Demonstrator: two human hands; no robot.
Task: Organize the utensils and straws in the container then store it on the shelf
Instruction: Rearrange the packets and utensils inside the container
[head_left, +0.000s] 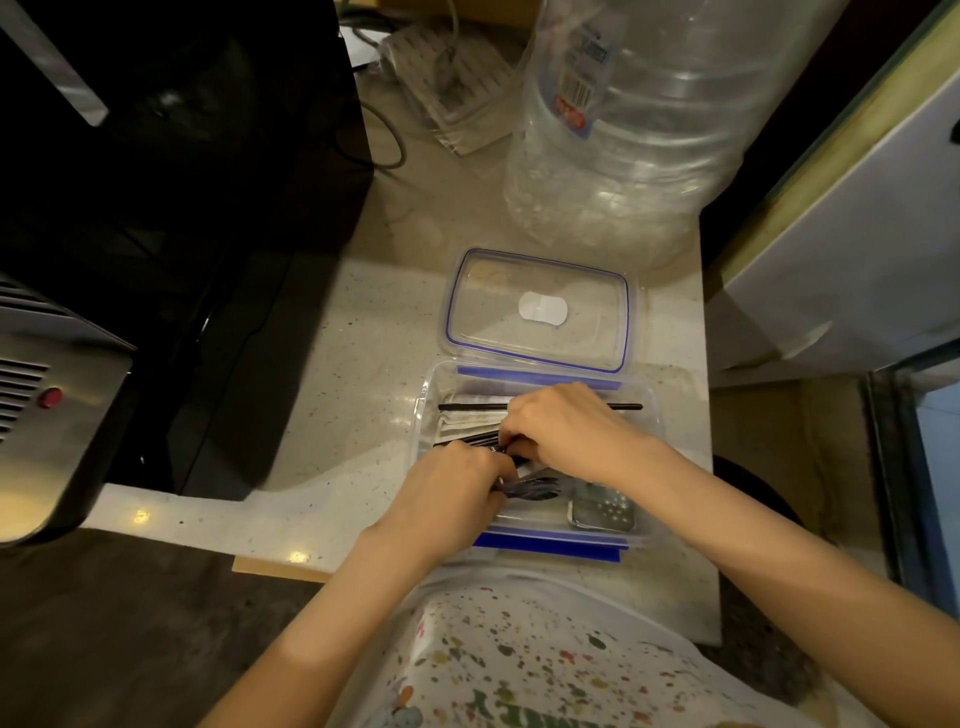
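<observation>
A pale speckled counter (363, 332) narrows between a black appliance (171, 208) on the left and a white cabinet side (841, 270) on the right; its near edge steps down to dark floor on the left. Bare counter shows only left of the container. Behind, a big ribbed clear plastic water jug (639, 130) crowds the back, just beyond the lid.

The clear rectangular lid (540, 312), blue-sealed and with a white oval patch at its middle, lies flat, touching the far rim of the container (423, 410). That container, clear plastic with blue clip flaps on its long sides, sits at the counter's near edge, close to the person's spattered-print shirt. Inside lie a long black straw (467, 407) along the far wall, pale wrapped sachets beneath it, dark plastic utensils (537, 488) mid-box and a small shiny foil packet (602, 512) in the near right corner.

Both hands are inside the box. The left hand (452, 488) is curled closed around the dark utensils; the right hand (561, 431) pinches something dark beside it, fingers bent, what exactly I cannot tell.
</observation>
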